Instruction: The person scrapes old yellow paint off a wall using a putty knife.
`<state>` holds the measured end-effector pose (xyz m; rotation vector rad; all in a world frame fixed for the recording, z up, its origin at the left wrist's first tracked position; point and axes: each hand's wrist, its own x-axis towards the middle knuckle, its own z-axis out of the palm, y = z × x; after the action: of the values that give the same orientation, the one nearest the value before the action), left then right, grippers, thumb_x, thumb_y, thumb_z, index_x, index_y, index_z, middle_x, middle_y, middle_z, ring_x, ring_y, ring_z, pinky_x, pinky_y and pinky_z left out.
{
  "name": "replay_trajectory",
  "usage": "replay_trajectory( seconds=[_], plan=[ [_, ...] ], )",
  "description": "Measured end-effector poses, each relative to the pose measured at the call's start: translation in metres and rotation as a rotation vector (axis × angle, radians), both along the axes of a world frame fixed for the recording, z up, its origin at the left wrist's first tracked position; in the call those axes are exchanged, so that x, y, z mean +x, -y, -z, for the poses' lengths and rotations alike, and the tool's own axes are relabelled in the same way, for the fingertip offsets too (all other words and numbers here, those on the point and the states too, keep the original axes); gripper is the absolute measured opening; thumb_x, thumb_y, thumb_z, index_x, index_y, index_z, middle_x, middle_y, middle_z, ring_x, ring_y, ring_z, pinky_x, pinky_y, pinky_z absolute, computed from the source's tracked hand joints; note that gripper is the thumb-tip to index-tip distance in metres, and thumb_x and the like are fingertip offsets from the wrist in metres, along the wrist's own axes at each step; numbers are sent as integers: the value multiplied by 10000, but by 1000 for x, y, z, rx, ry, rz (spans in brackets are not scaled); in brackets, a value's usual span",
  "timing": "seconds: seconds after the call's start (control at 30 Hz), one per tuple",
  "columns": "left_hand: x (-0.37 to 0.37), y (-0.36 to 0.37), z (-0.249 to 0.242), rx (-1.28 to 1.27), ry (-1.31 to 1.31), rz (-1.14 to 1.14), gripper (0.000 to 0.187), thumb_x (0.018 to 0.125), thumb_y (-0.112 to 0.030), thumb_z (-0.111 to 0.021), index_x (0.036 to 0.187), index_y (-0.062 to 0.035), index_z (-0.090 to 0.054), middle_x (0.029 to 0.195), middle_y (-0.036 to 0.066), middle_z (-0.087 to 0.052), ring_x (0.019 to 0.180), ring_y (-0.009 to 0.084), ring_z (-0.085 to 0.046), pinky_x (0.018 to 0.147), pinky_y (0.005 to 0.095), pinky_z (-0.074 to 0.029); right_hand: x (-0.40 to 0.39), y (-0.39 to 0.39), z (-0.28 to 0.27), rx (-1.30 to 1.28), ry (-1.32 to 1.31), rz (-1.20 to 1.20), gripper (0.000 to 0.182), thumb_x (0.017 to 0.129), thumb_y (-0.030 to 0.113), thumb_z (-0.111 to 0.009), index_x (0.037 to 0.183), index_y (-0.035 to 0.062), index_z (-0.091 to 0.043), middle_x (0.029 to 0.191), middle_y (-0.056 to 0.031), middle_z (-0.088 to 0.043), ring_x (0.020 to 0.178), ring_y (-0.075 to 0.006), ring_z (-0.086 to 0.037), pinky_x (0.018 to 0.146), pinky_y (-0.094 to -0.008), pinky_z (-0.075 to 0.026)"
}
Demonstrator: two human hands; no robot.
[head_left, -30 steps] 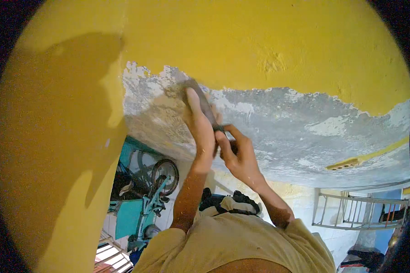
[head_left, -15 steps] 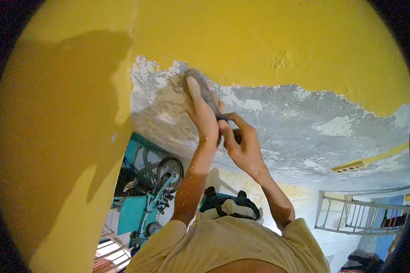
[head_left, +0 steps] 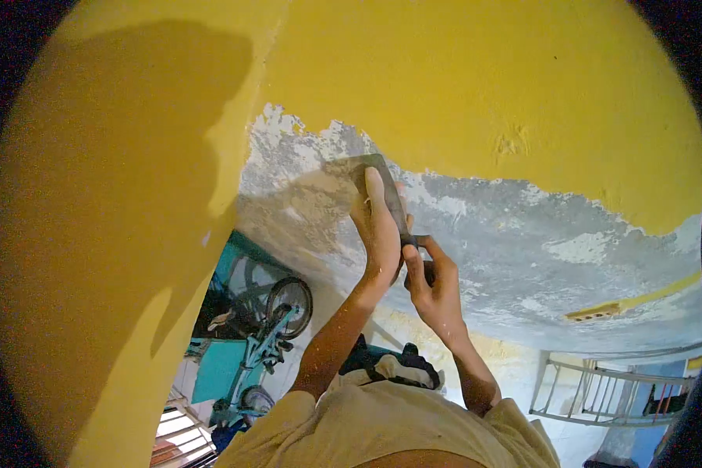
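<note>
A dark grey, flat-bladed scraper (head_left: 393, 191) is held against the bare plaster patch (head_left: 476, 226), close below the ragged edge of the yellow paint (head_left: 460, 86). My left hand (head_left: 381, 242) is closed around the blade, thumb lying along the near face and fingertips showing on the far side. Just below, my right hand (head_left: 435, 282) grips the narrow lower end between thumb and fingers. Most of that lower end is hidden by my fingers. White flakes of old coating remain on the grey plaster around the blade.
A yellow side wall (head_left: 117, 234) with my shadow meets the patch at a corner on the left. Below are a bicycle (head_left: 269, 335), a metal ladder-like frame (head_left: 600, 390) and a barred window (head_left: 181, 433). A yellow strip (head_left: 639, 292) runs across the plaster at right.
Both hands and the scraper have moved right and down over the plaster. The view has shifted a little too. The blade, blurred before, now shows clearly.
</note>
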<state>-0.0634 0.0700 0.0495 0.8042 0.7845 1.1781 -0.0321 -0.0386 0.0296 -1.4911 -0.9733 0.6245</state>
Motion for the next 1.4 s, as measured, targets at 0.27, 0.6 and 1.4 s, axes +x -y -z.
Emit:
replay_trajectory(
  seconds=[0.27, 0.6, 1.4],
  plan=[
    [-1, -3, -15, -28, 22, -98, 500, 868, -570, -486, 1049, -104, -517, 831, 11, -503, 695, 114, -504, 534, 256, -436, 1, -8, -13, 49, 0, -25, 167, 925, 155, -515, 998, 10, -555, 508, -69, -516, 437, -74, -444, 392, -266, -304],
    [4, -5, -10, -8, 54, -63, 438, 891, -528, -479, 986, -104, -531, 720, 15, -514, 535, 102, -459, 463, 241, -396, 8, -13, -19, 19, 71, -38, 159, 920, 152, -516, 993, 14, -550, 512, -130, -534, 418, -103, -453, 392, -301, -323],
    [-14, -31, -12, -112, 85, -64, 509, 835, -601, -519, 938, -103, -538, 798, 2, -525, 670, 110, -535, 513, 240, -420, -16, -23, -32, 83, 412, 40, 122, 900, 102, -528, 995, 26, -530, 535, -190, -532, 431, -344, -528, 424, -366, -389]
  ],
)
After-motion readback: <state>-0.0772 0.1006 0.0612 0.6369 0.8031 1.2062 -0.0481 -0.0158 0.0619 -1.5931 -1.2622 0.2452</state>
